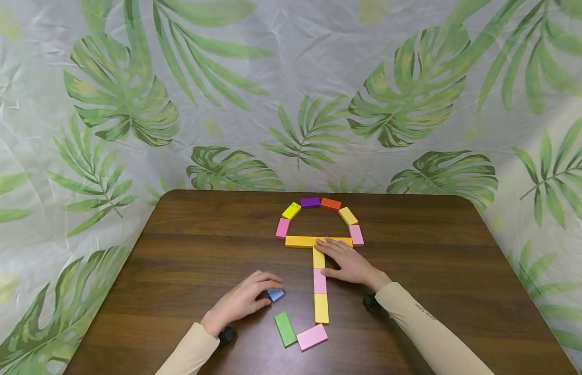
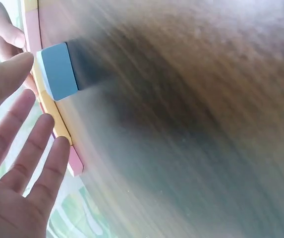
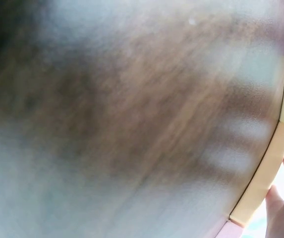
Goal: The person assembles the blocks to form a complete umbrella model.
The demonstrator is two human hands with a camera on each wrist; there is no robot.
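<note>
My left hand (image 1: 244, 298) is held low over the table, its fingers extended and apart around a small blue block (image 1: 275, 296). In the left wrist view the thumb tip lies near one edge of the blue block (image 2: 60, 72). The fingertips of my right hand (image 1: 350, 264) rest at the orange-yellow crossbar (image 1: 297, 241), fingers nearly straight. Its thumb reaches the column below, where a yellow block (image 1: 319, 258), a pink block (image 1: 320, 281) and another yellow block (image 1: 321, 310) stand in line.
Above the crossbar curves an arch of pink, bright yellow, purple (image 1: 310, 202), red (image 1: 331, 203) and pale yellow blocks. A green block (image 1: 285, 329) and a pink block (image 1: 312, 337) lie near the column's lower end. Leaf-patterned cloth (image 1: 309, 67) hangs behind the brown table (image 1: 201, 234).
</note>
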